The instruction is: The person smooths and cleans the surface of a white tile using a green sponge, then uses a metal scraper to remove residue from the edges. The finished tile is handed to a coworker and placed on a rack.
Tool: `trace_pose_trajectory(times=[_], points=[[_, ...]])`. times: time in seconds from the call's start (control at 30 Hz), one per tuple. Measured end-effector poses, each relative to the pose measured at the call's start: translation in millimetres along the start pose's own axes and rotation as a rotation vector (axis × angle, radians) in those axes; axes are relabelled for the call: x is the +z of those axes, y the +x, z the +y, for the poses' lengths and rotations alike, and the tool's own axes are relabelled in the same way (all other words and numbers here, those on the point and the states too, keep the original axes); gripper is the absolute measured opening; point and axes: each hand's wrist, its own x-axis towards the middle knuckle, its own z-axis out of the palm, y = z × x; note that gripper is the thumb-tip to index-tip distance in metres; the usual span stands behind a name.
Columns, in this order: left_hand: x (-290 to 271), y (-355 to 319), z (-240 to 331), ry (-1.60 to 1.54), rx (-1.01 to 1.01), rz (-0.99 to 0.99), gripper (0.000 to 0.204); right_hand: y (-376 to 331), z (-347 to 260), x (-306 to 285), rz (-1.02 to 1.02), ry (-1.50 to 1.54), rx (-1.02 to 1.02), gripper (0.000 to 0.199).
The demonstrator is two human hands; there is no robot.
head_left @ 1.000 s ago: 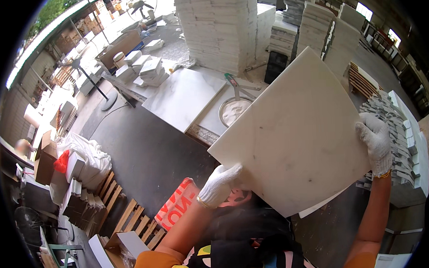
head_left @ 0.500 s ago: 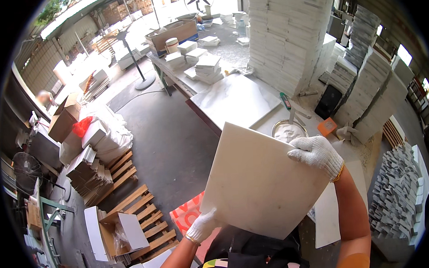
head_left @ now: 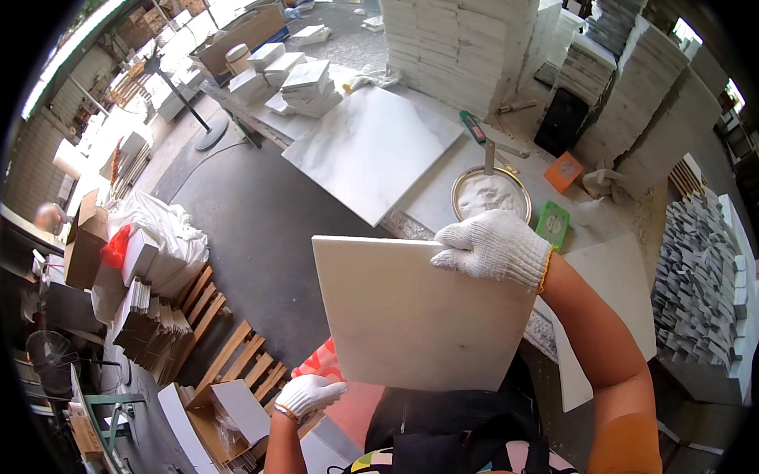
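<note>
Right hand (head_left: 493, 250) pinches the far edge of a white stone tile (head_left: 424, 319), raised and tilted on the near side of the desk (head_left: 263, 122). Left hand (head_left: 310, 396) is just beside its near left corner; contact and finger spread cannot be told. A veined marble slab (head_left: 376, 149) already lies flat; how much remains is unclear.

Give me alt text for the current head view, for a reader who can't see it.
A white-gloved right hand grips the top edge of a pale slab in front of the person; the gloved left hand is by its lower left corner, contact unclear. Beyond are a veined slab, a round tin of white material and a tall pale stack.
</note>
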Motion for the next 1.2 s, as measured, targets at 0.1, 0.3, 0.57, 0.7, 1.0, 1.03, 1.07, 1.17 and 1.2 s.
trace_pose_trajectory(times=[0.1,0.3,0.57,0.7,1.0,1.03,1.07,1.17,1.2], points=[[-67,-50,13,0.004,0.442,0.544,0.035,7,-12,2,-0.068,-0.032,0.113,0.040],[-130,-63,161,0.077,0.946,1.184,0.027,33,-40,-1,-0.153,-0.095,0.097,0.041],[-144,-2,201,-0.228,1.141,0.441,0.032,39,-25,6,-0.177,-0.079,0.214,0.030],[-140,5,211,-0.140,0.956,0.619,0.032,15,0,3,0.270,0.008,0.241,0.030],[-149,67,197,-0.318,0.729,0.561,0.037,-90,18,45,0.564,0.326,0.603,0.021],[-150,70,199,-0.300,0.731,0.559,0.037,-91,19,48,0.652,0.281,0.631,0.021],[-149,73,202,-0.280,0.731,0.552,0.038,-93,20,48,0.737,0.237,0.664,0.021],[-151,77,211,-0.226,0.741,0.526,0.040,-92,32,41,0.849,-0.033,0.622,0.024],[-152,78,213,-0.199,0.727,0.529,0.040,-90,40,36,0.864,-0.148,0.583,0.025]])
